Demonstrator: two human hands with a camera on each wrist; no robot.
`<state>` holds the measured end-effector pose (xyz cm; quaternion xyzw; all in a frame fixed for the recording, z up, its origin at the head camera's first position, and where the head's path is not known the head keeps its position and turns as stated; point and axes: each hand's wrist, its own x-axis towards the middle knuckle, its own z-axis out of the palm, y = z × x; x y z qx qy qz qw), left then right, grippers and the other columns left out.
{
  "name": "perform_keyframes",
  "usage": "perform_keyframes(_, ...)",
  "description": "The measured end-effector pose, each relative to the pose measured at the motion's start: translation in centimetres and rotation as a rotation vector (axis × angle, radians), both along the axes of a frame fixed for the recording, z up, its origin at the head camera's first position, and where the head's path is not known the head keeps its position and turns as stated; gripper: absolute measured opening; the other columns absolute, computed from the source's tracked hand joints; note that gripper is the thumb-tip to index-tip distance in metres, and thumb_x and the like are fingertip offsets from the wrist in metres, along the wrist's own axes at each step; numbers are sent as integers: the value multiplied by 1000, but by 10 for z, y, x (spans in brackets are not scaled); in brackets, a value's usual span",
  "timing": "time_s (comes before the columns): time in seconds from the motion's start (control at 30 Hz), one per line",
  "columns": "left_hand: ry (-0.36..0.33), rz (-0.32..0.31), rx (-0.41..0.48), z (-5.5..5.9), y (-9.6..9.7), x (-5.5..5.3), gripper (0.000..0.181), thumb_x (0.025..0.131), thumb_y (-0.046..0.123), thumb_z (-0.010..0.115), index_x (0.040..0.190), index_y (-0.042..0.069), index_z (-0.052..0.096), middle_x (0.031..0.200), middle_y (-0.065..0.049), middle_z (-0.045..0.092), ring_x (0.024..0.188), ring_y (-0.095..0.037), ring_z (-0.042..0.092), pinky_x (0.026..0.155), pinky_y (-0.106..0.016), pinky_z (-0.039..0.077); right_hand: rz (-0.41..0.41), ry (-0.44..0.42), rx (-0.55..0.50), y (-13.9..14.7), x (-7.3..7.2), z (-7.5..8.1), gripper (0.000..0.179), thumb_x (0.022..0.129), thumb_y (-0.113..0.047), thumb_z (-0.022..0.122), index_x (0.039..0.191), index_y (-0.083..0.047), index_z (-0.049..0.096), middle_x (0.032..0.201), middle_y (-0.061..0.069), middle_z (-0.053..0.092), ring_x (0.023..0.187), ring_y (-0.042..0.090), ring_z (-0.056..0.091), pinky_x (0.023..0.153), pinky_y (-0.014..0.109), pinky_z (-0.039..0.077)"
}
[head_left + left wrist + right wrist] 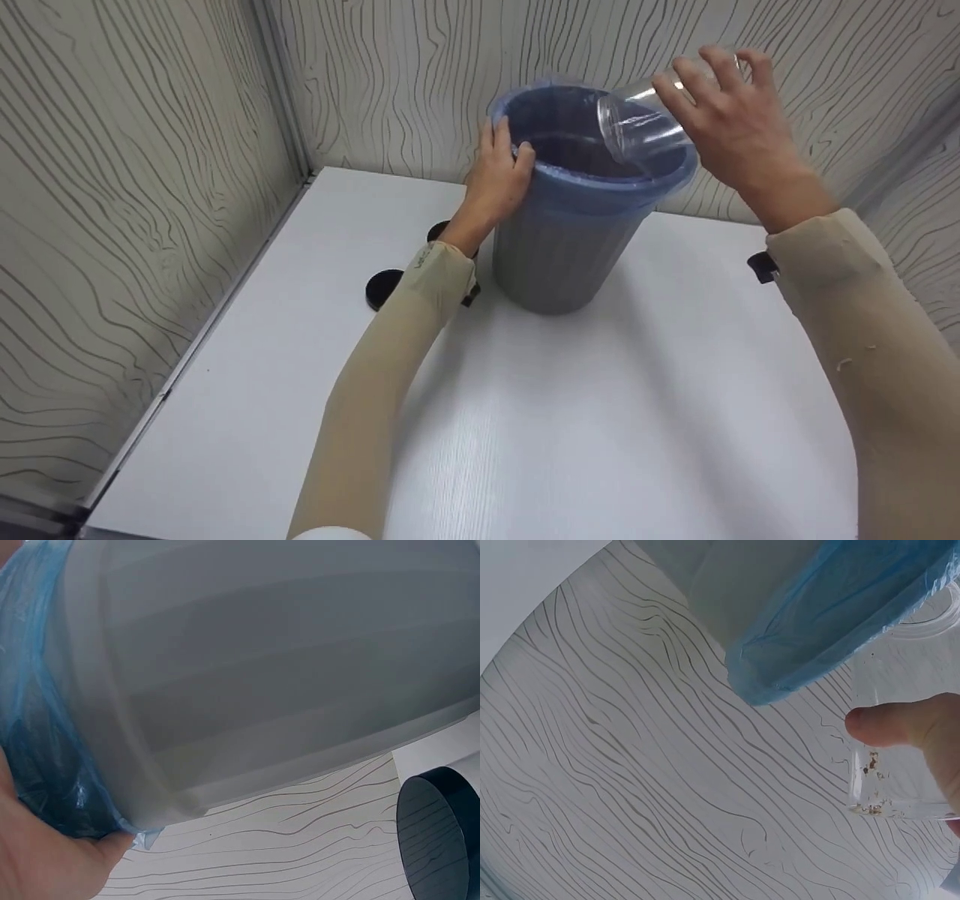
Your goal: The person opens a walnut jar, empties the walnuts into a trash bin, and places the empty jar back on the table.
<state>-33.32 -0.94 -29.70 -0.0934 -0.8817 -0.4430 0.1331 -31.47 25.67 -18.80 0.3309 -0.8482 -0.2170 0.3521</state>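
A grey trash bin (559, 262) stands on the white table, its rim covered by a blue plastic liner (600, 196). My left hand (501, 176) grips the bin's near left rim through the liner; in the left wrist view its thumb (112, 851) lies at the liner's edge. Held in my right hand (731, 120), a clear jar (649, 124) is tipped with its mouth down over the bin's opening. The right wrist view shows small brown bits (872, 763) clinging inside, near the jar's base.
Two round black lids (385, 289) (437, 230) sit left of the bin, partly behind my left forearm. The table (247, 360) runs up to wood-patterned walls (390, 90) at the back and left.
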Motion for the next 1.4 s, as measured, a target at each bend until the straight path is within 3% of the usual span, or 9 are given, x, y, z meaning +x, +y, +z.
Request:
perform_keyframes(0.17,-11,-19,20,-1,5,0,62,100,39,29,153,11,11,157,-11,2,140,-22,20,109,-38,25,-28,-40,-76,-1,-9,-2,68,78,-5,72,137,-6,37,134,24,42,125,44,34,95,59,27)
perform_keyframes(0.27,-16,-23,17,-1,8,0,63,99,39,30,153,11,11,157,-10,2,140,-21,19,109,-36,24,-89,-76,-107,-2,-12,-2,80,72,-3,77,139,-6,34,135,24,41,126,44,33,96,60,26)
perform_keyframes(0.47,-15,-31,24,0,10,1,63,99,39,30,153,12,11,158,-9,1,141,-21,18,109,-36,23,-201,-127,-146,-3,-18,-1,87,69,-2,78,141,-6,30,137,25,39,128,45,30,97,62,22)
perform_keyframes(0.67,-15,-38,35,-1,11,2,63,99,39,30,153,12,11,158,-9,1,141,-22,16,110,-37,21,-345,-145,-106,0,-17,0,84,69,0,75,139,-4,28,135,28,36,126,48,29,98,62,20)
perform_keyframes(0.8,-12,-46,41,-1,11,3,63,99,39,30,153,12,11,158,-9,1,142,-21,15,110,-37,21,-393,-149,-56,5,-12,2,78,73,2,70,138,-4,26,134,28,35,126,47,27,99,62,19)
perform_keyframes(0.97,-9,-45,42,0,8,4,63,99,40,30,153,12,11,158,-10,0,141,-21,16,110,-36,21,-336,-163,-94,8,-6,2,75,75,4,68,138,-6,30,137,26,37,128,46,28,100,62,17)
perform_keyframes(1.13,5,-35,20,0,5,4,62,100,38,28,152,10,11,157,-13,2,141,-22,17,109,-38,23,-254,-147,-147,11,1,1,84,70,3,74,142,-7,30,139,25,37,129,44,29,100,61,18)
perform_keyframes(1.4,8,-36,39,0,2,1,62,100,38,29,153,11,11,157,-12,2,141,-22,17,109,-39,23,-240,-129,-180,17,14,0,94,64,-1,79,142,-6,29,138,24,37,128,44,29,99,60,18)
